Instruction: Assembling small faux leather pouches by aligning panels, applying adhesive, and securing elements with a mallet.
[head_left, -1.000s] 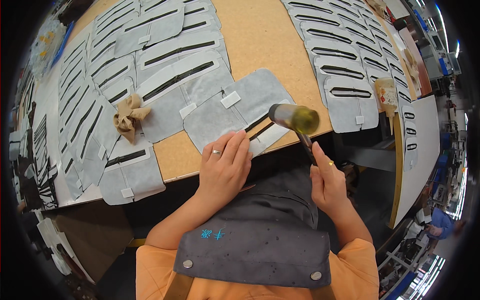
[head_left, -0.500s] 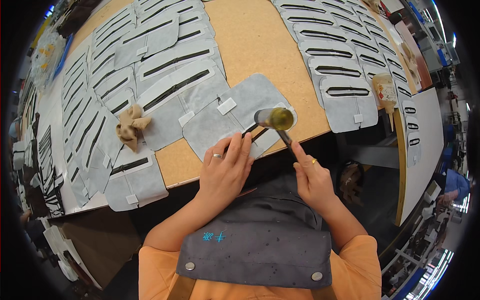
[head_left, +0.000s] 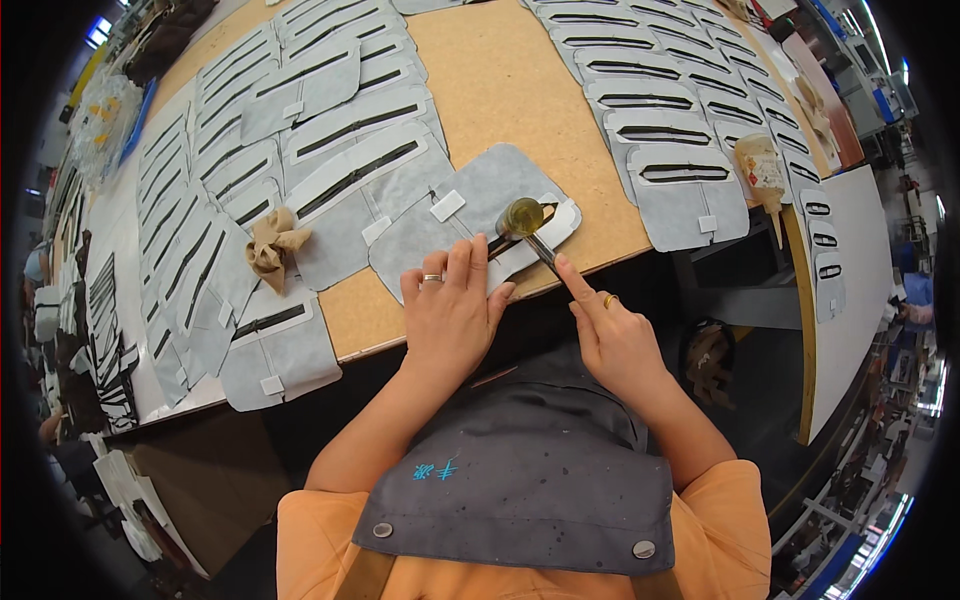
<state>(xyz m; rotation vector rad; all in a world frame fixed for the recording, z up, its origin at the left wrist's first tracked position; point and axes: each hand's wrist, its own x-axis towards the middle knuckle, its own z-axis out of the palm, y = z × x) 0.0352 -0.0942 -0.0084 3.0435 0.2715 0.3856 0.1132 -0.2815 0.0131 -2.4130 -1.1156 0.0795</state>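
My right hand (head_left: pixel 618 332) grips the handle of a hammer (head_left: pixel 521 218) with a rounded, yellowish metal head. The head is over the dark strip of a grey, soft-looking panel (head_left: pixel 515 172); whether it touches cannot be made out. This panel lies at the table's front edge, with a small white tag (head_left: pixel 445 206) on it. My left hand (head_left: pixel 447 308) rests on its near part with fingers stretched out, just left of the hammer head, partly covering the strip.
Overlapping grey panels with dark strips lie in rows at left (head_left: pixel 355 130) and right (head_left: pixel 655 120). A crumpled tan cloth (head_left: pixel 275 247) sits at left. A squeeze bottle (head_left: pixel 762 175) with its nozzle down is at the right edge. A white board (head_left: pixel 850 300) stands further right.
The hammer has moved left and slightly up in the view, over the strip. My left hand has shifted a little and its thumb now sticks out to the right.
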